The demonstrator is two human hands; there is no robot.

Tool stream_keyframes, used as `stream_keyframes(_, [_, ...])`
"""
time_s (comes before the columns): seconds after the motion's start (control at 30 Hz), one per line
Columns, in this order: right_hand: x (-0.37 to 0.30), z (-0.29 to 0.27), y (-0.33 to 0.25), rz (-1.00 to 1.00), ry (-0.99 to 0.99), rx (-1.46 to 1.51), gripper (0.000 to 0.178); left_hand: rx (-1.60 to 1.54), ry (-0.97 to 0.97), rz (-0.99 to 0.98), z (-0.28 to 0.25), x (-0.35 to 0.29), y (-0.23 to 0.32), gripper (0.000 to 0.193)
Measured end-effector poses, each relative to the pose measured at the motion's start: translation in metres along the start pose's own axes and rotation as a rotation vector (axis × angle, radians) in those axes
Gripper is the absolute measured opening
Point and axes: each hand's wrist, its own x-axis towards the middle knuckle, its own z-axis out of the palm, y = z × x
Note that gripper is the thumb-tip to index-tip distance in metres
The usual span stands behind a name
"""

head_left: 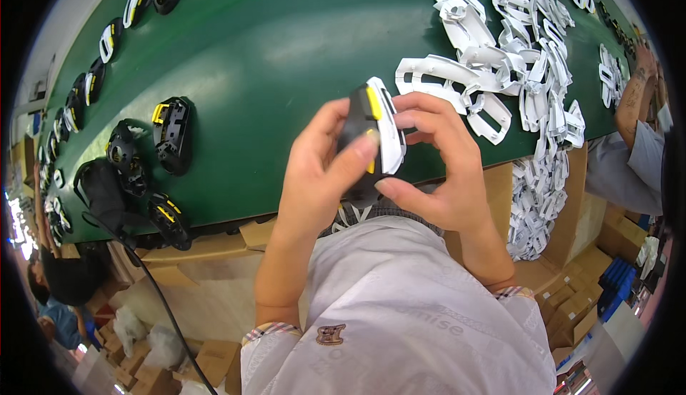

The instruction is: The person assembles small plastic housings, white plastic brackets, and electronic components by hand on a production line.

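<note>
one curved black, white and yellow plastic housing (384,127), above near edge of flat green surface (286,59); left hand (311,159): fingers clasping housing; right hand (454,159): fingers curved about white side, grip unclear

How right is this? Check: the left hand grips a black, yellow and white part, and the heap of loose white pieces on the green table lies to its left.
Wrong side: the head view shows the heap of loose white pieces right of the part, not left.
</note>
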Motion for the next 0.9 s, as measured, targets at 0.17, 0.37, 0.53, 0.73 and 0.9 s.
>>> stream_keyframes(0.17, [0.004, -0.001, 0.003, 0.045, -0.01, 0.034, 0.051, 0.088, 0.029, 0.097, 0.001, -0.005, -0.011, 0.036])
stream_keyframes(0.37, [0.002, 0.0, -0.002, 0.141, -0.003, 0.2, 0.046, 0.43, 0.103, 0.246, 0.006, -0.007, -0.015, 0.027])
stream_keyframes(0.53, [-0.001, 0.003, 0.006, 0.281, 0.009, 0.219, 0.04, 0.929, 0.142, 0.539, 0.018, 0.0, -0.023, 0.02])
stream_keyframes(0.73, [-0.001, 0.006, -0.009, 0.145, 0.07, -0.12, 0.038, 1.089, 0.24, 0.697, 0.011, 0.0, -0.04, 0.019])
stream_keyframes(0.9, [-0.001, -0.007, -0.01, 0.154, 0.155, -0.036, 0.026, 1.07, 0.435, 0.681, -0.015, 0.013, -0.029, 0.019])
